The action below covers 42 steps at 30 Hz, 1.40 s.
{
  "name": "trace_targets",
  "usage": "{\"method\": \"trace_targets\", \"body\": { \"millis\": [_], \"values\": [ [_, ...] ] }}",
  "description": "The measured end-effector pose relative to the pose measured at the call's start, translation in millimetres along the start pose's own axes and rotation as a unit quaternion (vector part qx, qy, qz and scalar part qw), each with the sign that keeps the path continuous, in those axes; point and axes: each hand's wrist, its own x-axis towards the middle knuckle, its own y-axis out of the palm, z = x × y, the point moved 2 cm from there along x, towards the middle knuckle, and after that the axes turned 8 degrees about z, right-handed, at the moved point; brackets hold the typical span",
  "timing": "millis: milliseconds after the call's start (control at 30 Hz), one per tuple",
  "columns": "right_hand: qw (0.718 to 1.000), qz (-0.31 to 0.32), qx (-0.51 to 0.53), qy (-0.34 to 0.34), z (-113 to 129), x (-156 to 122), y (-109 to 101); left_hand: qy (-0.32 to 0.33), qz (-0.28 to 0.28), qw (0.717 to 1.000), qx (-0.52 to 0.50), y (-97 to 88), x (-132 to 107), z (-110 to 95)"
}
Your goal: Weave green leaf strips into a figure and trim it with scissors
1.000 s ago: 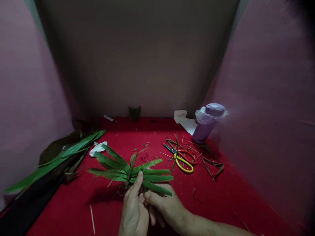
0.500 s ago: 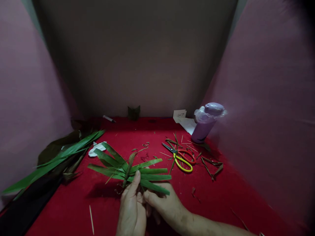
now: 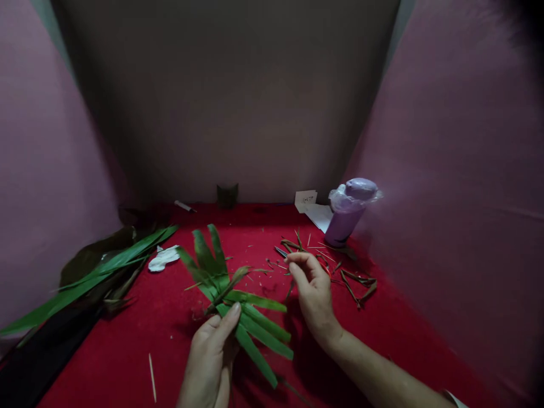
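A fan-like bundle of green leaf strips (image 3: 261, 328) is pinched in my left hand (image 3: 212, 351), the thumb pressing on its middle. The strips spread to both sides, and a brown dried leaf piece (image 3: 229, 286) lies across the centre. My right hand (image 3: 314, 297) is away from the bundle, over the scissors (image 3: 280, 251), whose handles it mostly covers. Its thumb and forefinger come close together; whether something thin sits between them I cannot make out. Below these fingers a thin dark strip (image 3: 290, 290) shows.
Brown dried scraps (image 3: 361, 283) and toothpicks litter the right of the red cloth (image 3: 127, 362). A purple tumbler (image 3: 344, 226) with plastic wrap stands beside white papers (image 3: 318, 216). Long green leaves (image 3: 106, 272) and a crumpled white tissue (image 3: 164, 258) lie left, a syringe (image 3: 185, 206) at the back.
My right hand has left the leaf bundle and moved up and right over the scissors. The bundle has turned clockwise in my left hand, its right-hand strips now slanting downward.
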Motion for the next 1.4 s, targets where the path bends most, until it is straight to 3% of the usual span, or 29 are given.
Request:
{"method": "trace_targets", "body": {
  "millis": [67, 133, 233, 333, 467, 633, 867, 1033, 1200, 1400],
  "values": [
    [0.998, 0.031, -0.035, -0.040, 10.0, 7.6, -7.0, -0.040, 0.042, 0.997, 0.047, 2.2, -1.8, 2.1],
    [0.990, 0.118, -0.052, -0.053, 16.2, 11.5, -9.3, -0.062, 0.077, 0.991, 0.091, 5.8, -2.2, 1.8],
    [0.965, 0.262, -0.012, -0.013, 18.0, 12.1, -7.6, -0.076, 0.118, 0.979, 0.150, 13.3, -1.5, -2.0],
    [0.950, 0.308, 0.036, 0.040, 15.7, 11.9, -6.1, -0.071, 0.154, 0.965, 0.200, 22.6, 0.8, -7.8],
    [0.947, 0.288, 0.101, 0.098, 13.6, 13.8, -6.1, -0.042, 0.202, 0.943, 0.261, 36.2, 4.3, -17.8],
    [0.962, 0.219, 0.118, 0.112, 12.0, 18.4, -9.3, -0.062, 0.256, 0.924, 0.276, 47.5, 8.1, -27.6],
    [0.969, 0.171, 0.121, 0.134, 4.1, 19.2, -9.0, -0.024, 0.230, 0.931, 0.283, 41.4, 33.5, -34.7],
    [0.971, 0.158, 0.110, 0.142, 1.8, 18.1, -6.1, -0.044, 0.211, 0.944, 0.249, 28.0, 47.2, -21.6],
    [0.973, 0.140, 0.097, 0.153, 0.4, 15.5, -2.8, -0.054, 0.186, 0.950, 0.245, 15.6, 48.4, -10.9],
    [0.966, 0.156, 0.096, 0.184, -8.7, 13.7, -1.7, -0.038, 0.202, 0.947, 0.248, 18.1, 43.8, -16.3]
  ]
}}
